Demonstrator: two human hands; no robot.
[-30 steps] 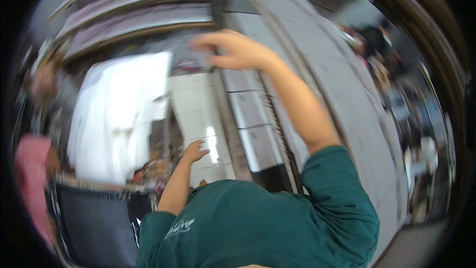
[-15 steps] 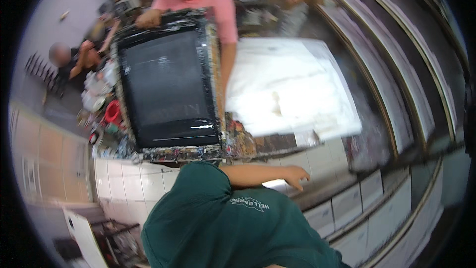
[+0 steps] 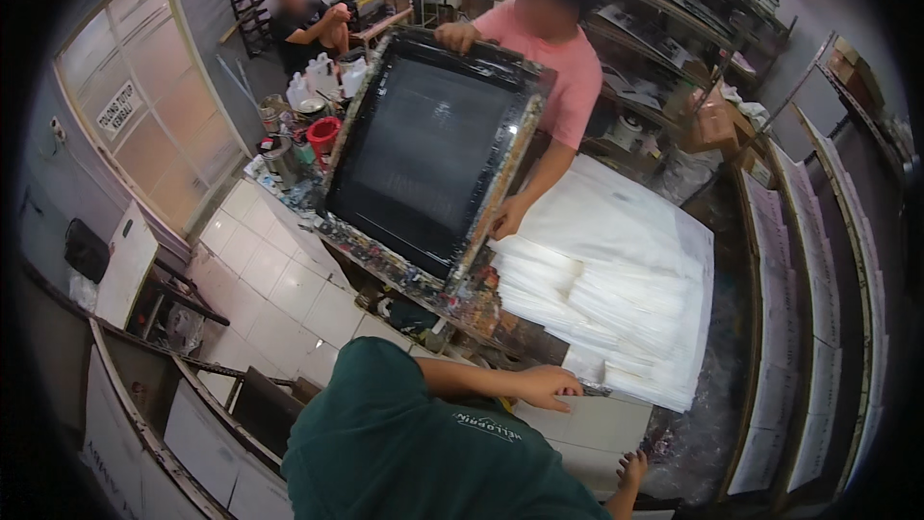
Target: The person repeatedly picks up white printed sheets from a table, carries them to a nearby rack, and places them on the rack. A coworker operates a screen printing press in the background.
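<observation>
My left hand point(image 3: 549, 387) reaches across in front of me at the near table edge, its fingers stretched out and nothing visible in them. It is beside the near corner of a stack of white sheets point(image 3: 621, 294), whose edges fan out; I cannot tell if it touches them. My right hand point(image 3: 630, 472) is lower and further right, fingers apart, with nothing in it. Across the table, a person in a pink shirt point(image 3: 568, 58) holds a dark screen printing frame point(image 3: 423, 154) tilted up, one hand on its top edge and one at its lower right side.
Paint cans and a red bucket point(image 3: 324, 135) crowd the table's left end. Racks with white sheets point(image 3: 770, 327) stand at the right, more at the lower left point(image 3: 120, 424). Another person point(image 3: 308, 34) sits at the back left. A door point(image 3: 144, 87) is at the left.
The view has turned, so the table and the printing frame lie further right and slanted. My right hand has come into view. My left hand is now closer to the stack.
</observation>
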